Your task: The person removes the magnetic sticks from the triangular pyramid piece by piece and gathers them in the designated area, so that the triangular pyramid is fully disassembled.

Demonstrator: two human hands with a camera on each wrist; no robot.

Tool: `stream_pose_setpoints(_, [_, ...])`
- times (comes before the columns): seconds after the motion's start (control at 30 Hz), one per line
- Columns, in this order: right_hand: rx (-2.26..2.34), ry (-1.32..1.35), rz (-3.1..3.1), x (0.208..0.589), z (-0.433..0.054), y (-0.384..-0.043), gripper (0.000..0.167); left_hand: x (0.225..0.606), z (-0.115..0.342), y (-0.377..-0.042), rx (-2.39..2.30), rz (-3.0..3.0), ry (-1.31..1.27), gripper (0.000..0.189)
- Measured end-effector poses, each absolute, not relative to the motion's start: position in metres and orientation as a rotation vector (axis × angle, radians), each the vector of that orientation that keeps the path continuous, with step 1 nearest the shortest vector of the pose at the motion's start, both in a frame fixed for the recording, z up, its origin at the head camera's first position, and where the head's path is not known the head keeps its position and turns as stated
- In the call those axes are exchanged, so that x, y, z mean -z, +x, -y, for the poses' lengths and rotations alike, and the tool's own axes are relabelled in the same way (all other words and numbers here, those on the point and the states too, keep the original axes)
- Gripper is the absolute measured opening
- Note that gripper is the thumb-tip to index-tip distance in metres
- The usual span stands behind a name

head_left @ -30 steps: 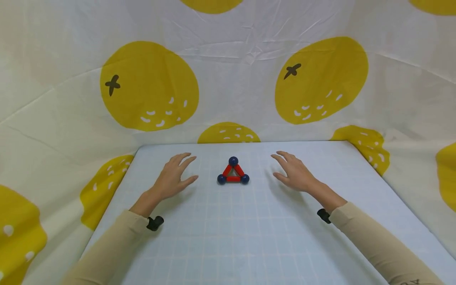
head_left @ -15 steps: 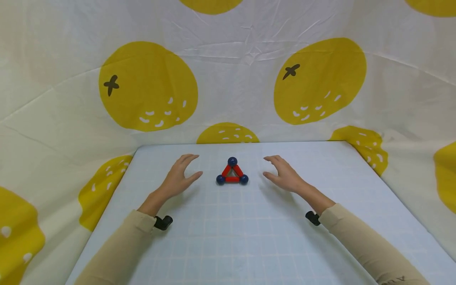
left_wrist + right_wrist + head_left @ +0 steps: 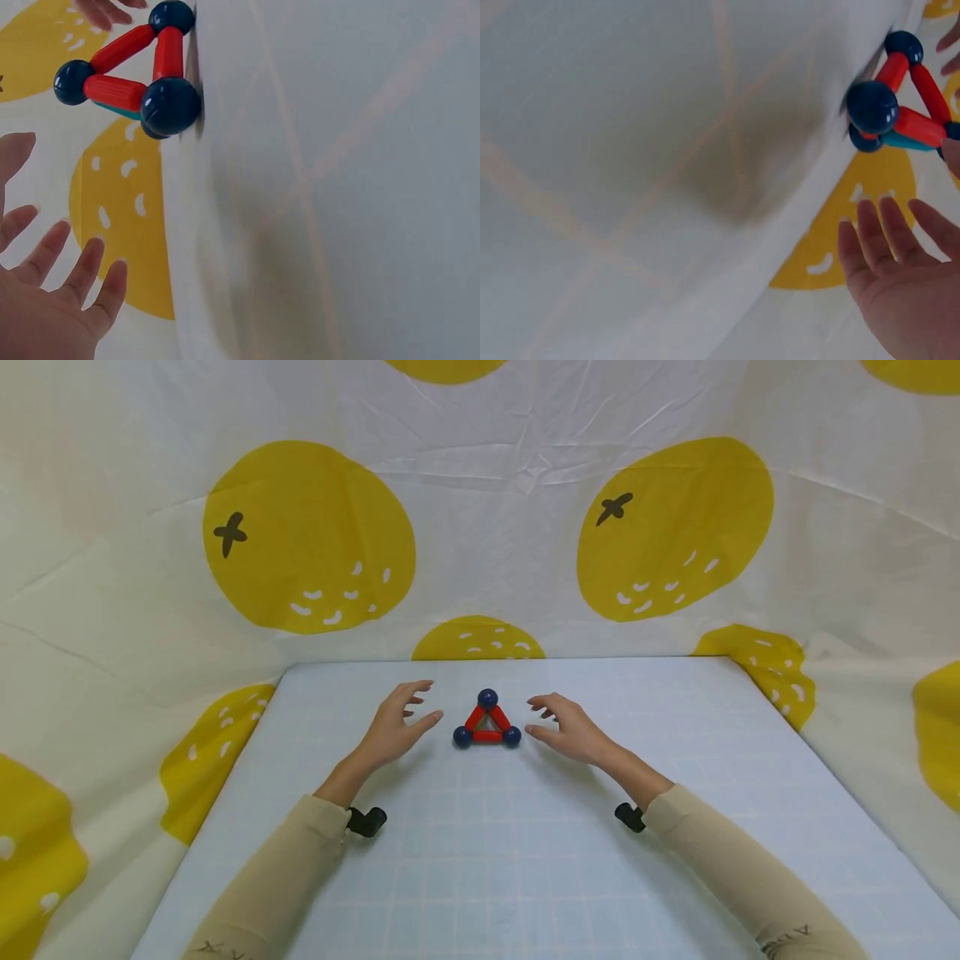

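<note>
A magnetic ball-and-rod construction toy (image 3: 487,737) stands on the table, red rods joining dark blue balls in a triangle. Behind its front face, the left wrist view shows part of a teal rod (image 3: 118,109); the back is mostly hidden. My left hand (image 3: 392,729) hovers just left of the toy, fingers spread and slightly bent, holding nothing. On the opposite side my right hand (image 3: 573,732) is closer, its thumb tip right by the lower right ball (image 3: 512,737). Its fingers, also loosely spread in the right wrist view, grasp nothing.
The table (image 3: 480,860) wears a pale blue checked cover. A white cloth (image 3: 495,543) with yellow fruit prints hangs behind it and along both sides. Black wrist cameras sit at the left cuff (image 3: 367,822) and the right cuff (image 3: 630,817).
Both hands have moved inward toward the toy from either side, the left going right and the right going left. The toy stays where it was on the table.
</note>
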State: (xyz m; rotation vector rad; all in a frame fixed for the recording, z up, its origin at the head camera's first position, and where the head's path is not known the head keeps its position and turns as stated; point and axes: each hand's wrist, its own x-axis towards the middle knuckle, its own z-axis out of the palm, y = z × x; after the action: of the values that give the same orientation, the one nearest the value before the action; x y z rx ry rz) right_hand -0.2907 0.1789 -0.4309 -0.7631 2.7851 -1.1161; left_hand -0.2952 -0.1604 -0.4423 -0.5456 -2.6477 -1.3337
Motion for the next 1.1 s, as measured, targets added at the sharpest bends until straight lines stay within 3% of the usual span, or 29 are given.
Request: stream_pose_setpoints(1.1, [1.222,-0.809,-2.824,0.441,-0.129,-0.313,0.019,0.446,0.085,-0.314,1.567,2.528,-0.604,0.045])
